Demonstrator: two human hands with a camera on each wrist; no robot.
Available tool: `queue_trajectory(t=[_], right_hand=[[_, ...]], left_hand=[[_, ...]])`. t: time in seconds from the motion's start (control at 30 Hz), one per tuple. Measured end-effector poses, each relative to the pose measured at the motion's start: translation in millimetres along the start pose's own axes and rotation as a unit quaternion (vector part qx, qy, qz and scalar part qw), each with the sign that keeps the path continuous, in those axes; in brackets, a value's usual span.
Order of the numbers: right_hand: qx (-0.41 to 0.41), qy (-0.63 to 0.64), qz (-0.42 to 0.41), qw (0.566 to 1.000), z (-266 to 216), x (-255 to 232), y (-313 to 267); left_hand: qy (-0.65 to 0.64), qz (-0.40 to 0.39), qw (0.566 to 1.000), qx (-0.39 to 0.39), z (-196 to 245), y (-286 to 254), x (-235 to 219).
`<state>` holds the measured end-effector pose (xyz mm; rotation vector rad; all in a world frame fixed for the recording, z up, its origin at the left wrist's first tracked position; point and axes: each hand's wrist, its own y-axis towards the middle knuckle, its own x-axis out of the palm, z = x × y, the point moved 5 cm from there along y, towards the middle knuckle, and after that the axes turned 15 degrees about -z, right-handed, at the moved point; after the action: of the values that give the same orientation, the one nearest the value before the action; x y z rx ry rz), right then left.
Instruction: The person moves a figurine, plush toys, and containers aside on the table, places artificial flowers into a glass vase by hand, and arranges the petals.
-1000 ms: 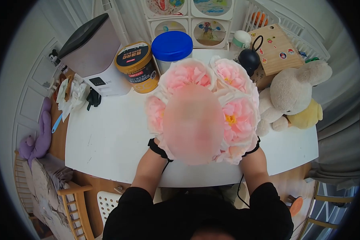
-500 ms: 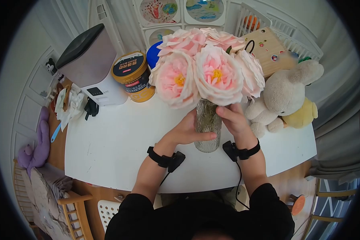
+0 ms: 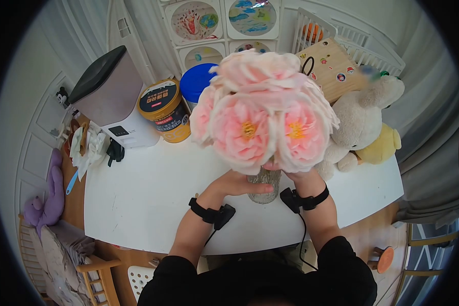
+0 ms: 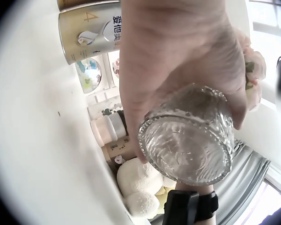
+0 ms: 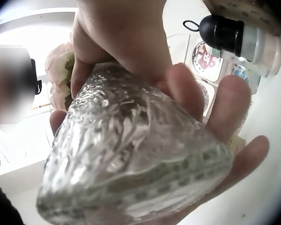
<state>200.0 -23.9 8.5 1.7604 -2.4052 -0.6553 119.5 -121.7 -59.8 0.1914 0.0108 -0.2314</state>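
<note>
Both hands hold a ribbed clear glass vase [image 3: 264, 194], with large pink artificial-looking flowers [image 3: 270, 117] standing in it. Its thick round base [image 4: 185, 150] faces the left wrist camera, raised off the tabletop. My left hand [image 3: 234, 182] wraps the vase from the left, thumb across its front. On the other side, my right hand [image 3: 302, 179] grips higher up, just beneath the blooms, which partly cover it in the head view. In the right wrist view, the right hand [image 5: 124, 33] curls around the narrower upper part of the vase, with fingers of the left hand beyond the glass.
A white table [image 3: 137, 204] lies beneath. At its back left stand a grey-and-white appliance [image 3: 107, 97], a gold-and-black tub [image 3: 163, 109] and a blue-lidded container [image 3: 196, 81]. Back right are a stickered wooden box [image 3: 331, 66], a plush bunny [image 3: 359, 120] and a yellow plush [image 3: 382, 148].
The flowers first tipped toward the head camera and hid both hands, then swung back to show the vase. Now the blooms lean nearer again, covering the vase's upper part. Both hands keep their hold.
</note>
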Motion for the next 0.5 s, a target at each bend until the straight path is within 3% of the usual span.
queue_trajectory(t=[0.07, 0.17, 0.3, 0.4, 0.43, 0.5], right_hand=[[0.004, -0.029, -0.001, 1.000, 2, 0, -2], [0.007, -0.070, -0.001, 0.998, 6, -1, -5], [0.004, -0.066, 0.011, 0.998, 4, 1, -5], [0.004, -0.060, 0.018, 0.998, 4, 2, -6], [0.005, -0.059, 0.020, 0.998, 3, 2, -6], [0.005, -0.056, 0.023, 0.998, 3, 2, -6]], left_hand=[[0.077, 0.019, 0.997, -0.025, 1, 1, -3], [0.071, 0.111, 0.991, -0.026, 14, 8, -2], [0.182, 0.077, 0.980, 0.003, 35, 6, 11], [0.046, 0.045, 0.998, 0.028, 37, -2, 13], [0.057, -0.003, 0.996, -0.074, 32, -2, 13], [0.191, -0.001, 0.980, 0.052, 45, 0, 15]])
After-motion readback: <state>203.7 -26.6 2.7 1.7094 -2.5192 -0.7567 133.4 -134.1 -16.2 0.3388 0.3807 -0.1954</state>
